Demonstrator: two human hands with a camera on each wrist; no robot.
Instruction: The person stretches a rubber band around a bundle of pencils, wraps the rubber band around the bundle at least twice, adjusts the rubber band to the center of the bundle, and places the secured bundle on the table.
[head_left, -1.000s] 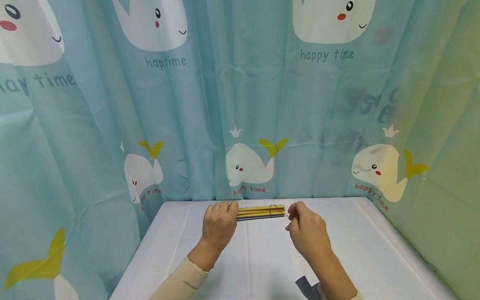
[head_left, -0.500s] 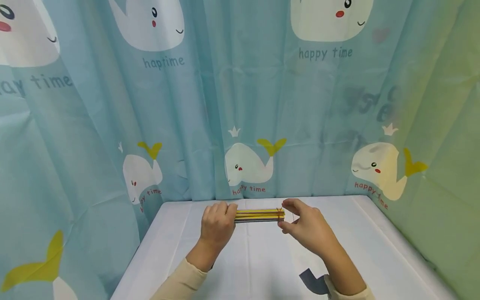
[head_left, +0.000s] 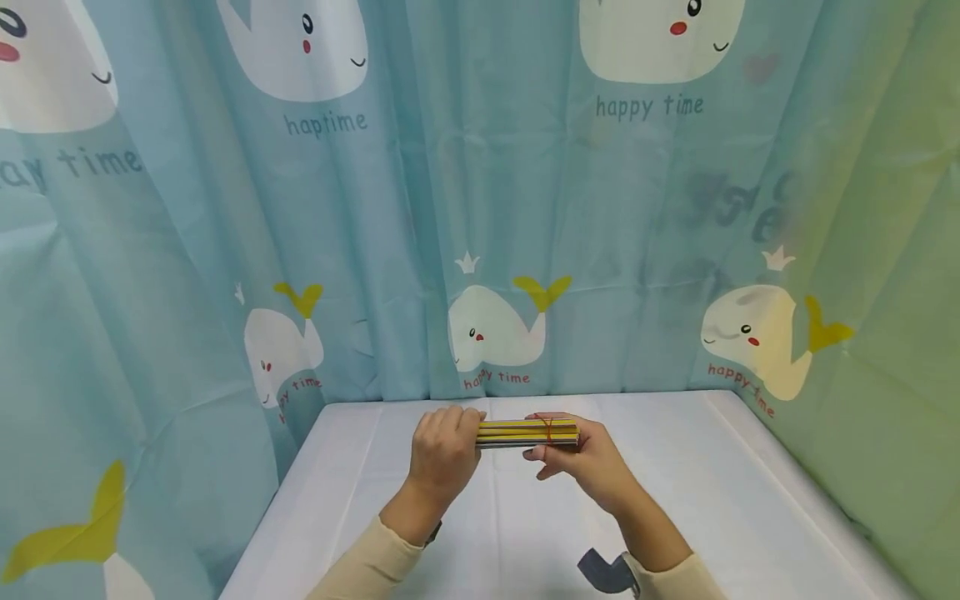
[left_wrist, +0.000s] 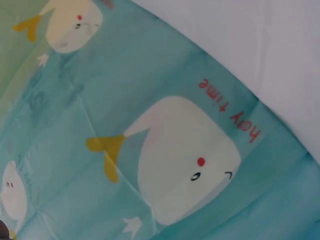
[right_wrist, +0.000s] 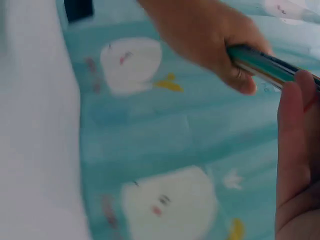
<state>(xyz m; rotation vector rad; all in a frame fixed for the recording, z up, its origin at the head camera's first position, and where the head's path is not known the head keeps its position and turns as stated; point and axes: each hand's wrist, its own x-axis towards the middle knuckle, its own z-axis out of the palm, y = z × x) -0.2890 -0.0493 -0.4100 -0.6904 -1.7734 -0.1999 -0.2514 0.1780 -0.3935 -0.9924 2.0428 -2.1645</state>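
Observation:
A bundle of slim pencils (head_left: 513, 432), yellow with dark stripes, lies level across the front of me in the head view, held above the table. My left hand (head_left: 444, 446) grips its left end with the fingers curled over it. Around the right part of the bundle runs a thin red rubber band (head_left: 548, 430). My right hand (head_left: 588, 462) holds the bundle's right end, fingers along the top and thumb below, close to the band. In the right wrist view the left hand (right_wrist: 215, 40) grips the pencils (right_wrist: 265, 64), with right-hand fingertips (right_wrist: 291, 95) at the bundle.
The white table (head_left: 495, 525) spreads beneath both hands. A blue curtain (head_left: 405, 250) printed with whales hangs behind it and down the left side, greenish at the right. A dark strap (head_left: 606, 572) hangs by the right wrist.
The right hand has moved left, from pulling the rubber band off the bundle's right end to holding the bundle itself. The band now sits around the pencils, further in. The left hand keeps its grip.

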